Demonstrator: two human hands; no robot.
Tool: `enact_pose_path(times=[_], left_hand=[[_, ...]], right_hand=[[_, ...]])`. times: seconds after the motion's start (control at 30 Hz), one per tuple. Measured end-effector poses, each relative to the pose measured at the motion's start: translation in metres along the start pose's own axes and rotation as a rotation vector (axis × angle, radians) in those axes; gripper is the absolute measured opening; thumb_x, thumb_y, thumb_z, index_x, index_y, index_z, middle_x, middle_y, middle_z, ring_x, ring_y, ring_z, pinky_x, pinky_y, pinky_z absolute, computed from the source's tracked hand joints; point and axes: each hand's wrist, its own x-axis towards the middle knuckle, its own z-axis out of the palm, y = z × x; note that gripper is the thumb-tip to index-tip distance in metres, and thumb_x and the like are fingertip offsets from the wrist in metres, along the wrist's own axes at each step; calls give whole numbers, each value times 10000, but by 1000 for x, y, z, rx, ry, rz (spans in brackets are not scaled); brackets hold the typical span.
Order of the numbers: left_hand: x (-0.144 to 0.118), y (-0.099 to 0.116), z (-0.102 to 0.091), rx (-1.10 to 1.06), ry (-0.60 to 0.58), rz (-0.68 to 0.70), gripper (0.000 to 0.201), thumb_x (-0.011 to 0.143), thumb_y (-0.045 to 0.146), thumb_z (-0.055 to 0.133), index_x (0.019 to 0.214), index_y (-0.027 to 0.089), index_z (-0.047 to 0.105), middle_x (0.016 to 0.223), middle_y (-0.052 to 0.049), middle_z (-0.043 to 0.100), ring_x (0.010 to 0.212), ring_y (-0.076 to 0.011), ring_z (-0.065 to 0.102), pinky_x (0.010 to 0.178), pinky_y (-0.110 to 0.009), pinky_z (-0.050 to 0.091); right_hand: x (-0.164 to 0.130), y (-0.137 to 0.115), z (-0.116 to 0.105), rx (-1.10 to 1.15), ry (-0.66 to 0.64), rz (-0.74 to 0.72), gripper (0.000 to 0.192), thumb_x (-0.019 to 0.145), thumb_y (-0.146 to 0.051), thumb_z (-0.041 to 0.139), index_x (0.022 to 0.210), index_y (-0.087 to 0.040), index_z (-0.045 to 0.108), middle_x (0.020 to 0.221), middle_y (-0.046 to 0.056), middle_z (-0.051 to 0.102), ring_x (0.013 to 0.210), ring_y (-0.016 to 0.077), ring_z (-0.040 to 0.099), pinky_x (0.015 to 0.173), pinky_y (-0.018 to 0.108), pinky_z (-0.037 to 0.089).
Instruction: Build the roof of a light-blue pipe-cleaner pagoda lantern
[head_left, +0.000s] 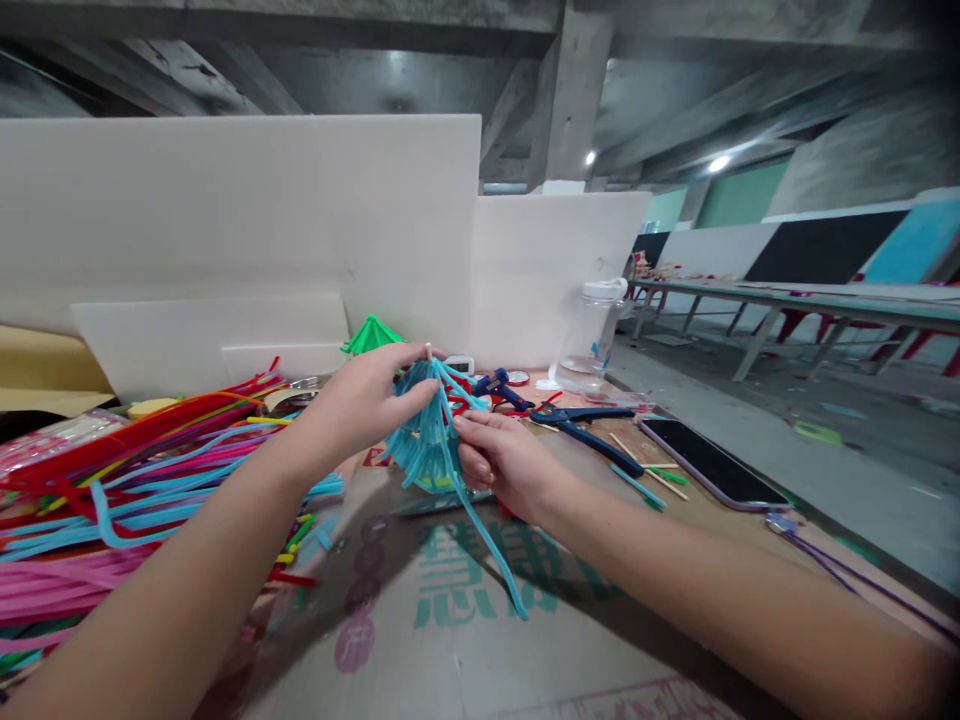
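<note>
Blue pipe-cleaner bundle [429, 440] held above the tabletop [570, 640], one strand trailing down. Left hand [367, 400] fingers closed around its top near a wooden stick tip; right hand [501, 462] fingers pinch a strand. Loose pipe cleaners [112, 480] left; pliers [581, 420], phone [709, 462] right.

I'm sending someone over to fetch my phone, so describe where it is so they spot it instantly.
Start at the cardboard-covered table, then follow its right-hand edge. The phone lies flat there, screen up, just right of the blue-handled pliers. It is the only dark, glossy slab among the thin sticks and fuzzy stems.
</note>
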Motion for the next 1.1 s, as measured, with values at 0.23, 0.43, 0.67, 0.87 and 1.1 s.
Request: enact_pose_path(times=[0.23,0.43,0.67,0.87,1.1], left_hand=[[0,-4,-3,-52,-1,-21,460,930,491,477,1238,199,655,1250,-78,688,1133,-274,637,956,-393,500],[3,-4,1,-30,22,8,461,952,464,446,1253,185,655,1270,-93,679,1175,-282,618,984,-407,482],[3,-10,4,-62,22,-18,482,960,510,436,1282,213,638,1330,-84,644,1243,-263,576,1033,-385,450],[5,-22,9,-111,63,-72,521,930,542,486,1306,207,621,1342,-87,634,1234,-268,577,1023,-374,457],[2,-41,-26,-213,159,-214,505,901,553,515,1239,201,647,1171,-74,719,1020,-238,663,871,-334,515]], right_hand=[[-1,1,0,-11,1,-7,305,773,-419,730,754,-193,525,386,-105,418,355,54,260,382,203,207],[0,1,-1,-16,4,-9,318,766,-426,732,734,-197,513,384,-109,407,351,53,253,379,205,209],[-1,-4,1,-75,37,-8,332,765,-453,719,720,-195,515,402,-106,399,370,57,272,394,207,217],[11,-10,-19,-435,149,-83,375,806,-559,615,745,-193,561,435,-83,426,384,77,330,412,226,250],[34,-8,-74,-863,447,-398,300,799,-490,632,771,-211,526,603,-44,501,564,125,440,554,260,337]])
